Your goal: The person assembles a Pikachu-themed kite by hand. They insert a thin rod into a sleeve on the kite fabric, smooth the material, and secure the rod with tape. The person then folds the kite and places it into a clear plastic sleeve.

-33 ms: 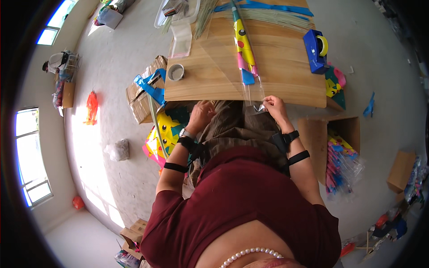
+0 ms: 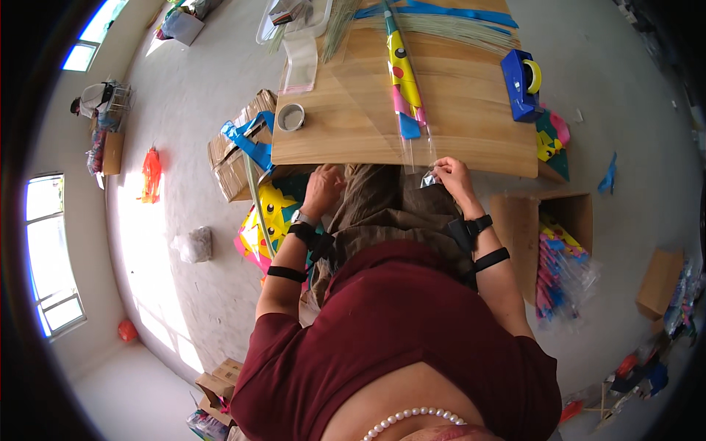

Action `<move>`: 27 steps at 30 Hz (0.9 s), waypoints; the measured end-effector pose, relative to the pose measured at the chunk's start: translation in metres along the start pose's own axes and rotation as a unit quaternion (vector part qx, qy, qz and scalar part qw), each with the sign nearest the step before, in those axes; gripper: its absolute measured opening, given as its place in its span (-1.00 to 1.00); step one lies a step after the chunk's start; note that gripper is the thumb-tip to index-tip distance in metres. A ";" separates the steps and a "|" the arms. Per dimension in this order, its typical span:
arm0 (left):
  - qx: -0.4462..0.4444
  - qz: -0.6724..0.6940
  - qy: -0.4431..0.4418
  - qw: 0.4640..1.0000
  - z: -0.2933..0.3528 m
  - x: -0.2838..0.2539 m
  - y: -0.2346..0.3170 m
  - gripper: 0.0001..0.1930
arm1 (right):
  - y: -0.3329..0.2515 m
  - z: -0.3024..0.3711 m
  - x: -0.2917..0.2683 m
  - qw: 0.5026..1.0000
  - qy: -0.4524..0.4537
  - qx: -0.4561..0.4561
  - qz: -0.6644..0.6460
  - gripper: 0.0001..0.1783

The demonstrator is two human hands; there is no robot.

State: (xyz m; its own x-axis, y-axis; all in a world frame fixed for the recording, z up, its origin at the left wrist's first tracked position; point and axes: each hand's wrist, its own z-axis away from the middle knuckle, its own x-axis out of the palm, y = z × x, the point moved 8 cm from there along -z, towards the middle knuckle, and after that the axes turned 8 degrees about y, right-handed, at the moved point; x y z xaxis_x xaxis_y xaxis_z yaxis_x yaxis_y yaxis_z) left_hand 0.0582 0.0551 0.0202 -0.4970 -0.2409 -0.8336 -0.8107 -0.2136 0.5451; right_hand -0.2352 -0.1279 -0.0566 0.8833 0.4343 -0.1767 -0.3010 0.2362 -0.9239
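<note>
Right hand [image 2: 451, 176], grip pinched on the clear sleeve [image 2: 420, 153] at the bench's [image 2: 489, 151] near edge; left hand [image 2: 322, 191], grip's closure and contents indeterminable.

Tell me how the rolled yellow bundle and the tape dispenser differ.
The rolled yellow bundle is long and slim; the tape dispenser is short and blocky. The bundle lies in a clear sleeve reaching the right hand; the dispenser is uncovered. The bundle is mostly yellow; the dispenser is mostly blue. Both show blue and yellow.

Sunlit grey floor [image 2: 140, 250]; bright windows [image 2: 50, 242]
</note>
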 end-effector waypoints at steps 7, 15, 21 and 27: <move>-0.022 -0.104 0.068 0.992 -0.003 -0.005 0.032 -0.61 | -0.012 0.005 -0.014 0.997 0.003 -0.042 0.066 -0.84; -0.044 0.320 -0.051 0.945 -0.021 0.079 0.093 -0.66 | -0.027 0.021 -0.013 0.989 -0.068 -0.130 0.026 -0.71; 0.009 0.331 -0.032 0.943 -0.023 0.096 0.098 -0.69 | -0.025 0.019 -0.013 0.987 -0.071 -0.141 -0.007 -0.76; 0.021 0.326 -0.006 0.945 -0.024 0.091 0.100 -0.81 | -0.032 0.022 -0.009 0.987 -0.058 -0.146 0.020 -0.83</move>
State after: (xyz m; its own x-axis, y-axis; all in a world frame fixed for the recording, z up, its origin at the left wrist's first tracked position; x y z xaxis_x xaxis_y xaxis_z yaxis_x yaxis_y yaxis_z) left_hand -0.0611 -0.0108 0.0010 -0.8986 -0.2967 -0.3233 -0.3429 0.0149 0.9393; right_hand -0.2416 -0.1203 -0.0182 0.8210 0.5381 -0.1906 -0.2029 -0.0371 -0.9785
